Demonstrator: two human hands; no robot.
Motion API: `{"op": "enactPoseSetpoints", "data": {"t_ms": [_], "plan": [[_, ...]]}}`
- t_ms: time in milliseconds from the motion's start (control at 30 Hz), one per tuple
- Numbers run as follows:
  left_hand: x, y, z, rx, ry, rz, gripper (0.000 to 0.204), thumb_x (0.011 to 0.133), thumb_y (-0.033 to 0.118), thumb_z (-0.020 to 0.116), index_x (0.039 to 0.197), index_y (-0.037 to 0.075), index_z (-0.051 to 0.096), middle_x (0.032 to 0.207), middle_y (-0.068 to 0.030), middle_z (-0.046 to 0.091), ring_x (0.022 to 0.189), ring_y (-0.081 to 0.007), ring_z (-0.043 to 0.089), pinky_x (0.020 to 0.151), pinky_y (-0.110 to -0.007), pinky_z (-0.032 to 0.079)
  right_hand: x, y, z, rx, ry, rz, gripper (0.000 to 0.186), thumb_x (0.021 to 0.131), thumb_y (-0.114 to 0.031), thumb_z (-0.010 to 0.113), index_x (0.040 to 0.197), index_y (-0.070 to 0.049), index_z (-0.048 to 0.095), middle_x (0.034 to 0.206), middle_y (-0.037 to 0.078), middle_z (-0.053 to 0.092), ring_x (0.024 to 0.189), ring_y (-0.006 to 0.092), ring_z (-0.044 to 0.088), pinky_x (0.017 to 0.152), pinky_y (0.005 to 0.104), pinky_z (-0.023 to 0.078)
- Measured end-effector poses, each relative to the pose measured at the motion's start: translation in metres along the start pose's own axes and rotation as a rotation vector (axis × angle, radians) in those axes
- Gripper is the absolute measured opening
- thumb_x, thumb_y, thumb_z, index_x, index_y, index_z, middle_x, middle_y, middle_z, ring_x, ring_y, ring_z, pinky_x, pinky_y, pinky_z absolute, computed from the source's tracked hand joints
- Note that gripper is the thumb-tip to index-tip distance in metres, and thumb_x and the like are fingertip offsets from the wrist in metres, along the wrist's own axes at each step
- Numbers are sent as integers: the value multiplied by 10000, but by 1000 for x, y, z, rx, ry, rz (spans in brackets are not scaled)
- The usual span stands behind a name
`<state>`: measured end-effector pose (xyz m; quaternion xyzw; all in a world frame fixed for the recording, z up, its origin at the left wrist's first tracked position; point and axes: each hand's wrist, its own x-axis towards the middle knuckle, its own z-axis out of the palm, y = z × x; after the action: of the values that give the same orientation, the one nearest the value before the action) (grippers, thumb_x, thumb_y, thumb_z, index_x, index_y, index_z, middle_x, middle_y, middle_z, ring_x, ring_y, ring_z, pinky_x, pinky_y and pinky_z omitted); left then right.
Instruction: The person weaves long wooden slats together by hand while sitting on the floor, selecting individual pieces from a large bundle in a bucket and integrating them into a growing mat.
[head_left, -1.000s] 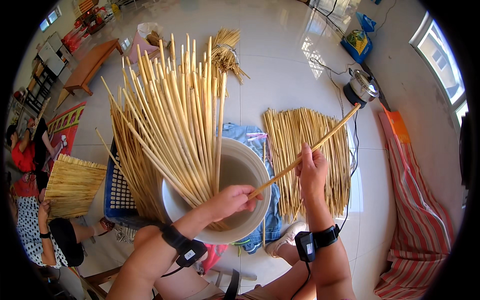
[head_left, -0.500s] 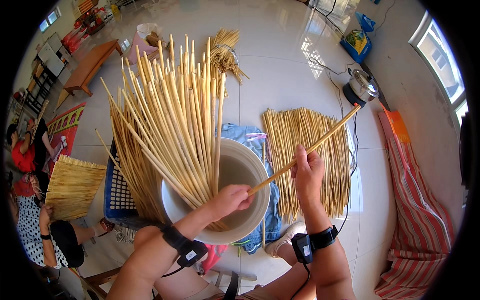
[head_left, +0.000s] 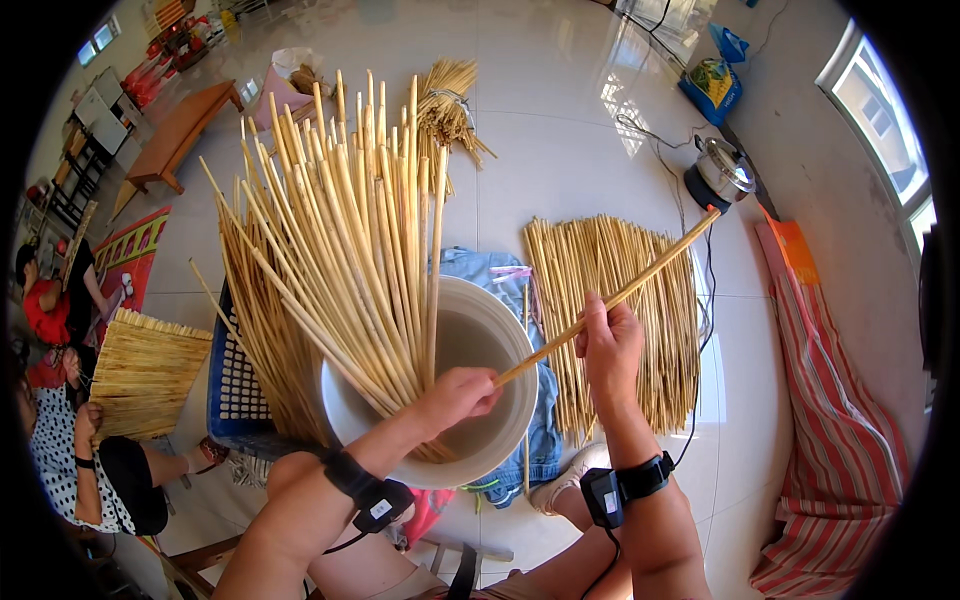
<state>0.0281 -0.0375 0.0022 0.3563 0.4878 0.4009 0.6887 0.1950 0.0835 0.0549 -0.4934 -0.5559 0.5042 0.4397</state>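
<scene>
A single pale reed stalk [head_left: 655,268] slants up to the right across my lap, its far end near the pot on the right. My left hand [head_left: 462,398] is closed round its lower end, over the mouth of a white bucket [head_left: 520,420]. Farther along, my right hand [head_left: 611,345] pinches the same stalk between thumb and fingers. A thick bunch of long stalks [head_left: 365,240] leans in the bucket and fans out to the upper left. Beneath my right hand lies a flat woven row of stalks [head_left: 640,370] on the floor.
Left of the bucket stands a blue plastic crate [head_left: 235,385] with more stalks. A tied bundle [head_left: 447,110] lies beyond. At right are a metal pot [head_left: 725,168], cables and striped cloth [head_left: 825,400]. Two people sit at far left, one holding a woven reed panel [head_left: 155,375].
Both hands and the stalk have shifted very slightly to the left. My grip on the stalk looks the same.
</scene>
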Motion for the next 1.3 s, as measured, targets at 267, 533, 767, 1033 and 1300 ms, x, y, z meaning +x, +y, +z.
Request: {"op": "enactPoseSetpoints", "data": {"t_ms": [267, 533, 767, 1033, 1300], "plan": [[32, -45, -21, 146, 306, -7, 591, 837, 67, 430, 1395, -56, 278, 1377, -174, 400, 1255, -267, 418, 987, -296, 361, 4, 4, -8, -131, 23, -74, 279, 942, -220, 562, 739, -28, 566, 510, -15, 494, 425, 35, 438, 385, 204, 320], [62, -93, -20, 633, 900, -41, 658, 845, 167, 474, 1404, -84, 233, 1398, -286, 350, 1225, -417, 420, 1055, -418, 307, -11, -3, -1, -405, -268, -307, 150, 861, -136, 654, 903, 7, 636, 699, 128, 630, 611, 190, 622, 560, 295, 476], [59, -169, -43, 149, 404, 116, 449, 877, 130, 460, 1293, -38, 465, 1289, -256, 493, 1156, -358, 518, 997, -417, 387, -15, 3, -3, -479, -431, -475, 108, 843, -117, 653, 909, -32, 646, 761, 146, 645, 705, 308, 641, 617, 362, 500], [62, -59, -8, 320, 348, -314, 308, 883, 117, 489, 1168, 17, 550, 1075, -154, 593, 998, -228, 561, 908, -314, 430, -13, 4, -16, -524, -470, -185, 197, 864, -196, 630, 924, -10, 656, 734, 174, 637, 650, 298, 633, 614, 360, 500], [32, -49, -17, 495, 34, 79, 264, 942, 95, 452, 1175, 15, 546, 1033, -67, 628, 902, -136, 573, 815, -266, 460, 23, -4, -48, -120, -87, -13, 261, 947, -222, 543, 824, -7, 624, 567, 14, 549, 475, 71, 489, 438, 222, 395]]}}
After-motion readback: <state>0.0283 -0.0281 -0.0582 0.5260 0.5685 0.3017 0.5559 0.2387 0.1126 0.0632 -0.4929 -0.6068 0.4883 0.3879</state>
